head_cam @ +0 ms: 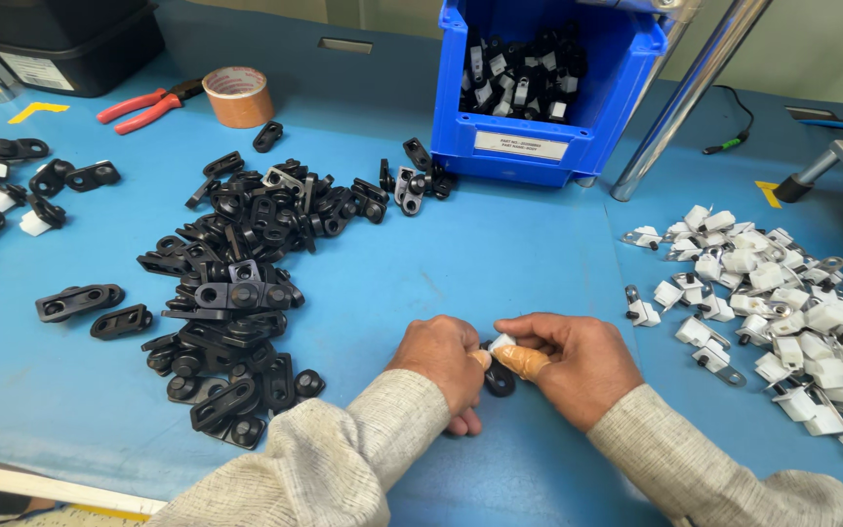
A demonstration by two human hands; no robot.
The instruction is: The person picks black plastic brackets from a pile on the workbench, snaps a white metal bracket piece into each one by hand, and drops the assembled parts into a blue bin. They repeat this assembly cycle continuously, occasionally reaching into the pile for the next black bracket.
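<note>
My left hand [444, 363] and my right hand [570, 359] meet low in the middle of the blue table [500, 263]. Between their fingertips they hold a small black bracket [499, 379] with a white clip [501, 344] at its top. A tan bandage wraps my right thumb. Left of my hands lies a large heap of black brackets [236, 293]. To the right spreads a pile of white clips on metal tabs [782, 322].
A blue bin [626, 68] holding black-and-white parts stands at the back centre beside a slanted metal pole [685, 98]. Red pliers [143, 105] and a roll of brown tape [238, 96] lie at the back left. A black box [60, 39] sits in the far left corner.
</note>
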